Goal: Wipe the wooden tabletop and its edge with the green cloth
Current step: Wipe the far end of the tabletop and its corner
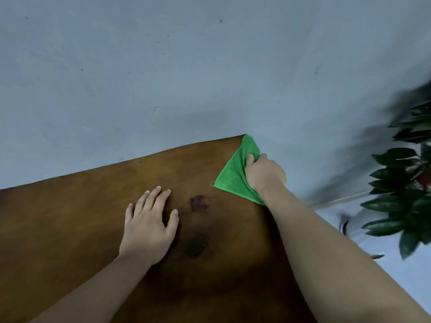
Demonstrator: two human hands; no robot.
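Observation:
The brown wooden tabletop [81, 217] fills the lower half of the view, with dark stains near its middle. A green cloth [234, 173] is draped over the table's right edge close to the far corner. My right hand [264, 174] is closed on the cloth at that edge, thumb on top, fingers hidden over the side. My left hand [149, 222] lies flat on the tabletop with fingers spread, well left of the cloth and beside the stains.
A pale grey floor [163, 78] surrounds the table beyond its far and right edges. A leafy green plant [401, 183] stands to the right, close to my right forearm. A thin pale bar [338, 200] lies on the floor near it.

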